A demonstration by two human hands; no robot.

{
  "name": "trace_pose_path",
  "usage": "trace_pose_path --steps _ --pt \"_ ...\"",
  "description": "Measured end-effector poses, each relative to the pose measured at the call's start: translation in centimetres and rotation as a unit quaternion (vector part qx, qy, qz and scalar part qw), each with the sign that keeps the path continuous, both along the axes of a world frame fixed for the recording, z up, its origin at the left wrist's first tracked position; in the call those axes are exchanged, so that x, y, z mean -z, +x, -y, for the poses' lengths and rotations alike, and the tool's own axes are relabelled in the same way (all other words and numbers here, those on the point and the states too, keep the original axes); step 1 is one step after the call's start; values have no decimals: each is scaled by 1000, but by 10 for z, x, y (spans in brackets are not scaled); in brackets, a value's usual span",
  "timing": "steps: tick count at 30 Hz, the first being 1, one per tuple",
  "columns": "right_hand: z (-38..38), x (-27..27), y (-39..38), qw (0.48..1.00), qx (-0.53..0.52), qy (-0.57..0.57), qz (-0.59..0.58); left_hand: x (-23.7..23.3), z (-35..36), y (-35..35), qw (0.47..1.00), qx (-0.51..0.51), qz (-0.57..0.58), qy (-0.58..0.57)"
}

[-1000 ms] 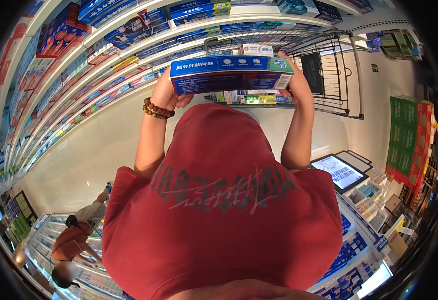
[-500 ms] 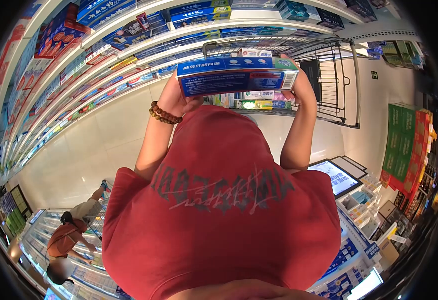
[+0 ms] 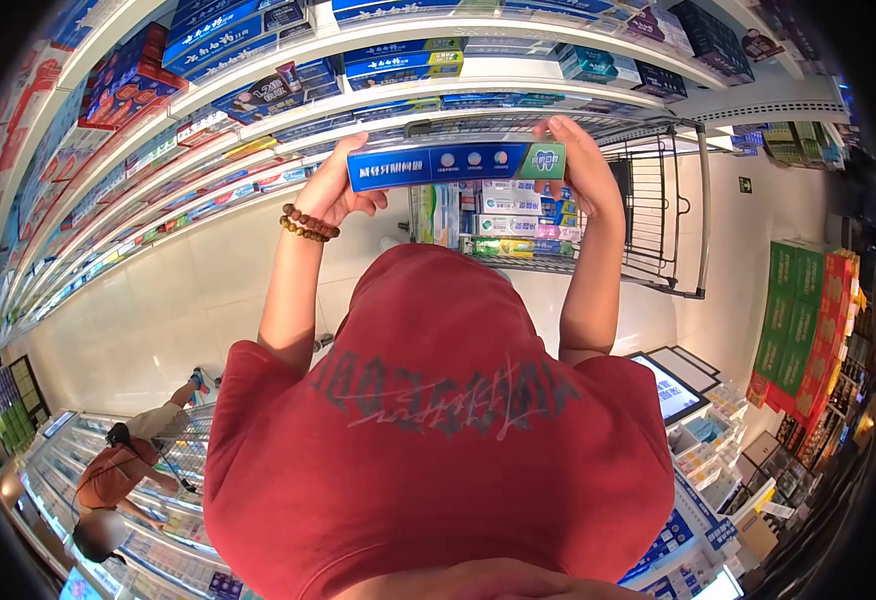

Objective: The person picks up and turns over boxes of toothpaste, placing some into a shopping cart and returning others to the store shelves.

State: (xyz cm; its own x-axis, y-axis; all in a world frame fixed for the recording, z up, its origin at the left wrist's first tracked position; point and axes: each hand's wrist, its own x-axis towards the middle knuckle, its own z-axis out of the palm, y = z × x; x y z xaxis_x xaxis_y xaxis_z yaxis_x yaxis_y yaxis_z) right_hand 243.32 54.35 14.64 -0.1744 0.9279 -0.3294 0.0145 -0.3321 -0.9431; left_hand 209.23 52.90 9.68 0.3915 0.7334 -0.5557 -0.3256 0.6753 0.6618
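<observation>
A long blue toothpaste box (image 3: 413, 170) with a green right end is held level between my two hands, above a wire shopping cart (image 3: 653, 190). My left hand (image 3: 336, 188), with two beaded bracelets at the wrist, is closed around the box's left end. At the other end, my right hand (image 3: 590, 172) grips the green part, its fingers partly hidden behind the box. One long side with white print and three round pictures faces me. Below it in the cart lie several toothpaste boxes (image 3: 513, 226), white, blue and green.
Shelves of boxed toothpaste (image 3: 403, 65) run across the far side and down the left. At lower left a person in an orange top (image 3: 118, 475) stands by another cart. Green and red cartons (image 3: 798, 310) are stacked at right, above a lit screen (image 3: 668, 390).
The box has been turned, so its broad printed face and barcode no longer show. Both hands stay on its ends. More of the cart's contents shows below it.
</observation>
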Motion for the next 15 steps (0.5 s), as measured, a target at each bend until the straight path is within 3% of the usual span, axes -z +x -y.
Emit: trace_pose_path --steps 3,5,7,9,12,13,15 --pt "-23 -1 7 997 -27 72 10 -20 -12 -1 989 -40 -18 141" --pt "-39 -13 -1 990 -29 140 14 -30 -22 -1 979 -109 -34 167" --pt "-62 -19 5 974 -73 208 45 -27 -39 -15 953 -91 -91 272" --pt "-77 -36 8 972 -115 194 60 -41 -52 -17 919 -107 -94 368" --pt "-99 -54 7 926 -147 303 169 -67 -66 -29 888 -56 -154 429" --pt "-107 -62 6 905 -163 336 205 -76 -72 -35 814 -12 -274 513" --pt "-119 -73 3 830 -171 435 303 -95 -79 -43 685 55 -466 557"
